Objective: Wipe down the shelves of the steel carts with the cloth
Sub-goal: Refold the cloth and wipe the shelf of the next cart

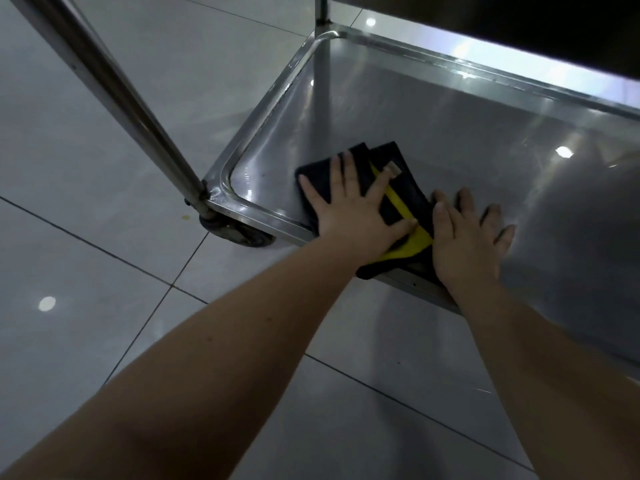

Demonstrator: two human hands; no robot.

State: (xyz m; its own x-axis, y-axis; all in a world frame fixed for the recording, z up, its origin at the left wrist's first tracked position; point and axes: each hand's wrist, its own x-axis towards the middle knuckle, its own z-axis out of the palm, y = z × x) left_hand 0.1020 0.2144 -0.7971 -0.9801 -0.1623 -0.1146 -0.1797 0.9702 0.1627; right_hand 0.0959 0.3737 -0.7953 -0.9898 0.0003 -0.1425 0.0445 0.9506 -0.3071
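A folded black cloth with a yellow stripe lies on the bottom shelf of a steel cart, near its front left corner, with one end hanging over the front rim. My left hand presses flat on the cloth with its fingers spread. My right hand lies flat beside it, its thumb side on the cloth's edge and its fingers on the bare steel.
A steel post slants up from the shelf's front left corner, above a dark castor wheel. A second post stands at the back left corner. An upper shelf overhangs at top right. Glossy grey floor tiles surround the cart.
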